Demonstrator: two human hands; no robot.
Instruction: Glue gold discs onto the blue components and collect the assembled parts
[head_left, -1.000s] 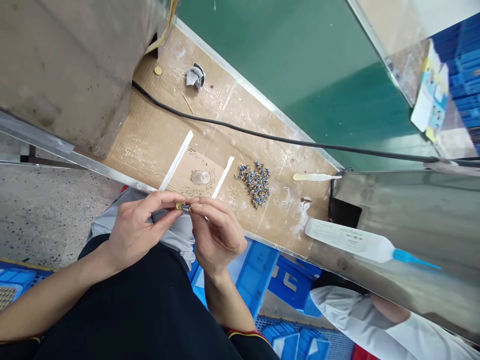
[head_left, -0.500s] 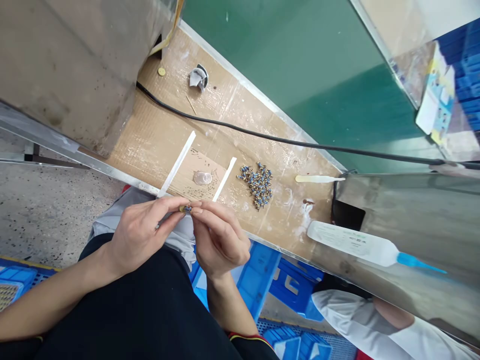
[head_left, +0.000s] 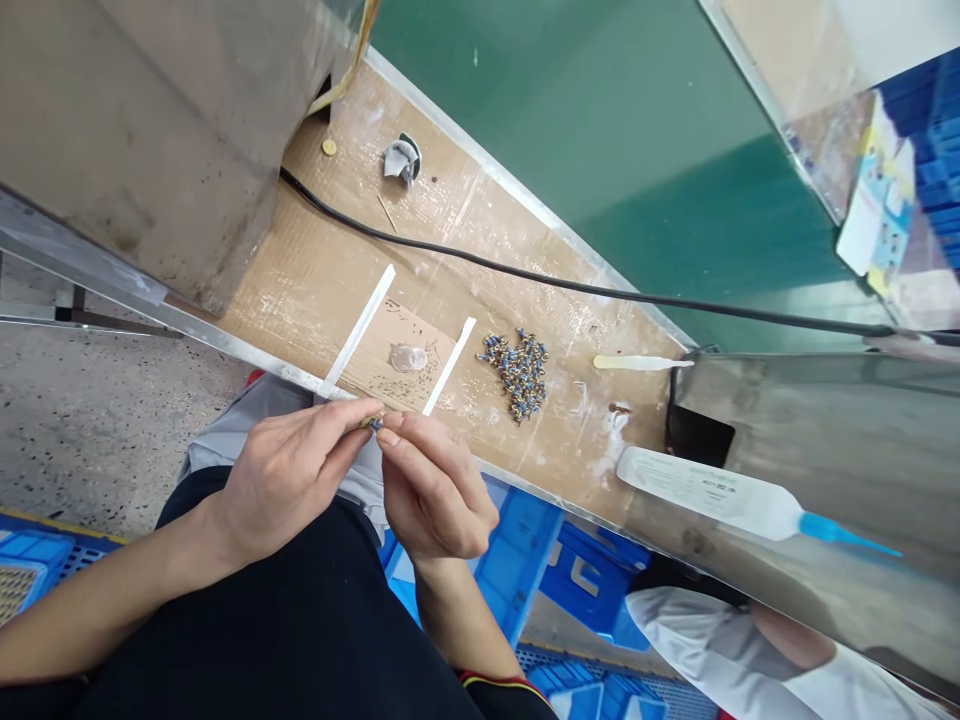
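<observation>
Head view: the part point(head_left: 374, 424), small, yellow and blue, is held between both hands, near the bench edge, left of and nearer the wearer than the pile point(head_left: 529, 376). Left hand point(head_left: 277, 485): thumb and forefinger clamped on the part. Right hand point(head_left: 441, 485): thumb and fingers closed on its other side. Compared with half a second ago, the fingertips cover more of the part's yellow end; the pile shows no clear change. This suggests that the part is being adjusted in the grip, with handling unfinished. Surface: the bench point(head_left: 315, 255) has a worn brown covering with whitish stains right of the pile. Left of the pile, a clear cup point(head_left: 409, 358) sits between two white strips point(head_left: 360, 330). Right of the pile lie a pale stick point(head_left: 637, 362) and, nearer the wearer, a bottle point(head_left: 709, 492) with a blue nozzle. Beyond the pile run a black cable point(head_left: 517, 267) and a green panel point(head_left: 585, 130). Room: blue crates point(head_left: 592, 580) stand below the pile's level; speckled floor point(head_left: 97, 410) shows far left of it.
</observation>
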